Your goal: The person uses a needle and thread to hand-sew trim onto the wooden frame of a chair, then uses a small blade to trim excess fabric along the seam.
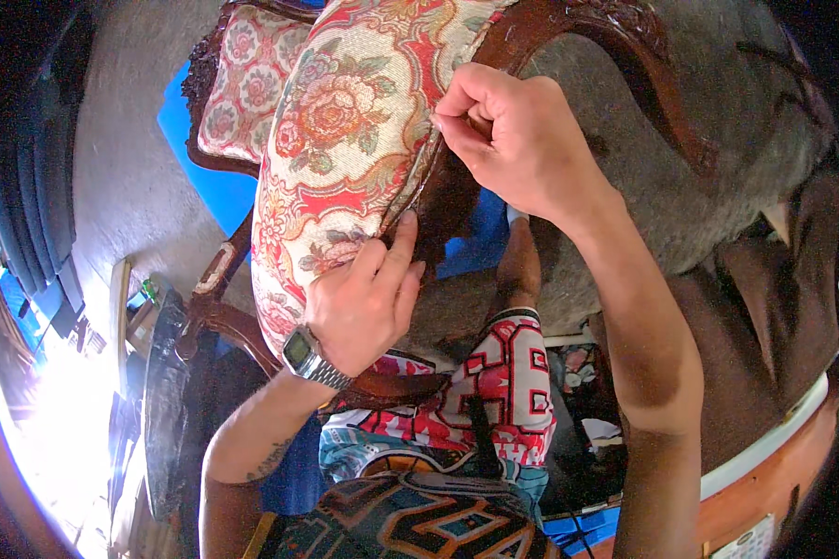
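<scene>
A carved dark wooden chair has a padded seat (345, 121) covered in cream and red floral fabric. Along the seat's right edge, where fabric meets wood, runs a thin dark seam (410, 191). My right hand (517, 130) is closed in a pinch at the upper part of this edge; what lies between thumb and fingertips is too small to make out. Lower down, my left hand (368, 293), wearing a silver wristwatch (309, 356), rests on the fabric. Its index finger stretches to the seam and the other fingers are loosely bent, holding nothing visible.
The matching padded backrest (252, 84) is at the upper left. A curved chair leg (657, 93) reaches to the upper right. Blue sheeting (191, 149) lies beneath the chair on the grey floor (126, 177). Brown cloth (736, 326) is heaped at right; stacked dark pieces (37, 205) stand at left.
</scene>
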Demonstrator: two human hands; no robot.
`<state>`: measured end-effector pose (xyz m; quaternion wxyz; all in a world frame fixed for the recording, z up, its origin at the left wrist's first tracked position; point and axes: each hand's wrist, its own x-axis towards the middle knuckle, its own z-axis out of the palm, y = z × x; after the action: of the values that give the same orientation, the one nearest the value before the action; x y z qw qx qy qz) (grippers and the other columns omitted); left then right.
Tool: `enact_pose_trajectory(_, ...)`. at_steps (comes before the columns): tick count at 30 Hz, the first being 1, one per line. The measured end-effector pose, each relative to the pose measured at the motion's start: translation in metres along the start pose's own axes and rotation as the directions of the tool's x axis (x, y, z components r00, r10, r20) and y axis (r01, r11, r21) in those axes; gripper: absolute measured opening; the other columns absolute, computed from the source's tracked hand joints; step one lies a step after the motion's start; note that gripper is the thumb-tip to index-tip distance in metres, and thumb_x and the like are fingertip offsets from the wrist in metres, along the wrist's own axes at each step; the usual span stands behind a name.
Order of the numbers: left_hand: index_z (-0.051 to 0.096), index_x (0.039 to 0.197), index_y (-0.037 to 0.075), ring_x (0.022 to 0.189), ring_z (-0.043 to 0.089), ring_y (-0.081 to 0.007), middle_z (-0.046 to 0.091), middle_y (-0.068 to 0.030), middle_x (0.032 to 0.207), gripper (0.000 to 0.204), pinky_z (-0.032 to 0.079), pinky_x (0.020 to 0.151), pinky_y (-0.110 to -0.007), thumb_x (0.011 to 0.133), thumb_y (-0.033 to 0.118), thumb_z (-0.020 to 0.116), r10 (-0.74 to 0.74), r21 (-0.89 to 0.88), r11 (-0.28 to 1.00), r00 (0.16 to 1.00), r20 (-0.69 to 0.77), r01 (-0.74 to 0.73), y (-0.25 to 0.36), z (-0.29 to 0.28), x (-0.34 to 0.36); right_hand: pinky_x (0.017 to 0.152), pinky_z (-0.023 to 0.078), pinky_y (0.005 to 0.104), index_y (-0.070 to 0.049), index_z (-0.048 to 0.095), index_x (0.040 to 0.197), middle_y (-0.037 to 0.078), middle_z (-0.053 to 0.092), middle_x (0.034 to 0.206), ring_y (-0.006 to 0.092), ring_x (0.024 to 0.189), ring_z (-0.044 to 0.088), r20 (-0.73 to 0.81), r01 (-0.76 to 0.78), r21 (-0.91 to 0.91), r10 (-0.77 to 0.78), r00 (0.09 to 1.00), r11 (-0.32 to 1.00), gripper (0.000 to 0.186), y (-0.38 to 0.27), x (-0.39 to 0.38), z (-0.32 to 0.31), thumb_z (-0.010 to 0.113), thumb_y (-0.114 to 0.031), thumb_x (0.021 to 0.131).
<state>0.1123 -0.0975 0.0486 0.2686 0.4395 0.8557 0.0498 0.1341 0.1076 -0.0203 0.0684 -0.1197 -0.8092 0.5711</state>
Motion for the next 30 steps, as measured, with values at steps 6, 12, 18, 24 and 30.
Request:
enact_pose_trajectory(6, 0.051, 0.129, 0.007, 0.056, 0.056, -0.0261, 0.049, -0.0098, 0.072, 0.051, 0.047, 0.051, -0.037, 0.081, 0.018, 0.065, -0.014, -0.017, 1.000, 1.000, 0.014, 0.014, 0.000, 0.000, -0.001, 0.053, 0.050, 0.0390, -0.004, 0.053, 0.076, 0.014, 0.060, 0.063, 0.0336, 0.061, 0.063, -0.005, 0.056, -0.025, -0.056, 0.998, 0.998, 0.013, 0.001, -0.002, 0.001, 0.066, -0.005, 0.073)
enact_pose_trajectory(12, 0.051, 0.129, 0.006, 0.057, 0.056, -0.0263, 0.049, -0.0099, 0.072, 0.052, 0.046, 0.052, -0.037, 0.081, 0.018, 0.066, -0.006, -0.022, 1.000, 1.000, 0.003, 0.006, 0.001, 0.000, -0.001, 0.053, 0.049, 0.0394, -0.004, 0.053, 0.076, 0.014, 0.059, 0.061, 0.0339, 0.060, 0.063, -0.004, 0.086, -0.046, -0.087, 0.996, 0.995, 0.013, 0.002, -0.001, -0.002, 0.066, -0.005, 0.073)
enact_pose_trajectory(18, 0.051, 0.129, 0.006, 0.057, 0.054, -0.0262, 0.048, -0.0096, 0.071, 0.053, 0.046, 0.052, -0.037, 0.080, 0.017, 0.066, -0.001, -0.034, 0.999, 1.000, -0.017, 0.001, -0.001, 0.002, -0.001, 0.055, 0.050, 0.0408, -0.003, 0.054, 0.073, 0.017, 0.060, 0.063, 0.0335, 0.063, 0.063, 0.119, 0.052, -0.105, -0.040, 0.992, 0.993, 0.011, -0.007, 0.009, -0.009, 0.065, -0.005, 0.071)
enact_pose_trajectory(24, 0.053, 0.128, 0.006, 0.055, 0.054, -0.0251, 0.048, -0.0087, 0.071, 0.052, 0.046, 0.050, -0.036, 0.079, 0.017, 0.066, -0.003, -0.036, 0.999, 0.999, -0.035, 0.001, 0.001, 0.000, 0.000, 0.058, 0.051, 0.0397, -0.001, 0.057, 0.074, 0.018, 0.062, 0.066, 0.0343, 0.065, 0.064, 0.023, -0.065, -0.086, 0.068, 0.997, 0.994, 0.008, -0.010, 0.003, -0.003, 0.064, -0.003, 0.072)
enact_pose_trajectory(30, 0.054, 0.127, 0.007, 0.054, 0.055, -0.0254, 0.048, -0.0084, 0.071, 0.051, 0.046, 0.049, -0.037, 0.079, 0.019, 0.067, 0.004, -0.037, 0.999, 0.999, -0.040, -0.005, 0.000, 0.000, 0.000, 0.051, 0.045, 0.0299, 0.001, 0.055, 0.076, 0.013, 0.058, 0.060, 0.0187, 0.052, 0.058, -0.005, -0.091, -0.094, 0.091, 0.996, 0.991, 0.011, -0.009, 0.003, -0.001, 0.065, -0.002, 0.078)
